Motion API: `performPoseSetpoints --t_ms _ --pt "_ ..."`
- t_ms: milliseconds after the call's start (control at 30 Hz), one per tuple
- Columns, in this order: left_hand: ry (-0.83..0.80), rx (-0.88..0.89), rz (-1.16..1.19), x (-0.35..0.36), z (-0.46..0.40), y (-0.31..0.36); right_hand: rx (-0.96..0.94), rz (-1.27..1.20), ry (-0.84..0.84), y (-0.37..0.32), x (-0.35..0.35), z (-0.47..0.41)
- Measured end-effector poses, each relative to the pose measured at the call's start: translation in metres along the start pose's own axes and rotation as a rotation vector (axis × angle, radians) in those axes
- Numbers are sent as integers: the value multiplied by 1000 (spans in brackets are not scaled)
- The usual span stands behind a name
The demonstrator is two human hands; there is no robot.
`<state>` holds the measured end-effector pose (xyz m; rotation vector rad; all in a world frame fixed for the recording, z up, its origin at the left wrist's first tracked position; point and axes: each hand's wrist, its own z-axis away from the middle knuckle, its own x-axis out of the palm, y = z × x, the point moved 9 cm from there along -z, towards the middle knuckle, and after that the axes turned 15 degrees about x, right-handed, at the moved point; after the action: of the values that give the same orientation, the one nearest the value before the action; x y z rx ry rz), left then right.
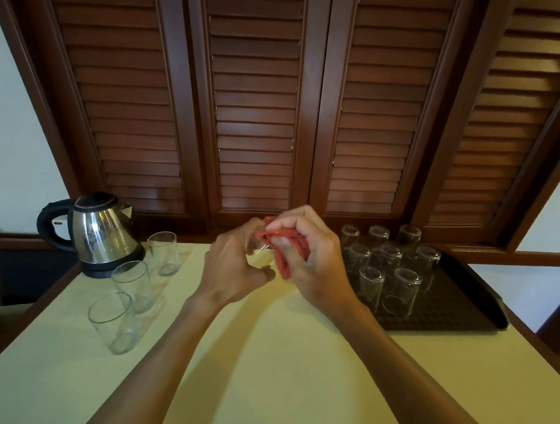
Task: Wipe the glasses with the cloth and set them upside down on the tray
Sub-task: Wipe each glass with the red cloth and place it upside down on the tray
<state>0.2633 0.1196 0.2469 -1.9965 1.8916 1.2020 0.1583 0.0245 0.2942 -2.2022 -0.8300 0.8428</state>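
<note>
Likely a hotel room — kettle (pixel 100 233), glasses tray (pixel 455 305), louvred wooden doors (pixel 255 97).

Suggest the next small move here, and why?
Probably keep turning the glass in the left hand against the cloth gripped by the right hand. Both hands are mid-wipe above the table; eight glasses already stand inverted on the tray.

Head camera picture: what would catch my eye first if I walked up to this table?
Mid-table, the right hand holds a red cloth against a glass that the left hand grips. On the right, a dark tray carries eight glasses upside down. On the left, three upright glasses stand beside a shiny steel kettle.
</note>
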Motion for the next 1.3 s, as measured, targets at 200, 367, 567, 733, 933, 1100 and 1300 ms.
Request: performPoseSetpoints --t_ms 200,367,567,733,933,1100,1300 --pt "-82 -60 241 17 0 6 124 -170 172 17 -17 -12" --pt "32 -393 1086 23 2 18 146 -205 290 21 0 25" --pt "104 -467 1118 37 13 22 55 -112 268 11 -4 4" --pt "398 -528 1074 10 6 -3 36 -43 111 10 26 35" --pt "325 -504 995 19 17 20 151 -171 121 17 11 11" --pt "553 -638 982 -6 10 -2 329 -263 172 44 14 48" --pt "636 -600 1092 9 20 23 594 -693 356 57 25 52"
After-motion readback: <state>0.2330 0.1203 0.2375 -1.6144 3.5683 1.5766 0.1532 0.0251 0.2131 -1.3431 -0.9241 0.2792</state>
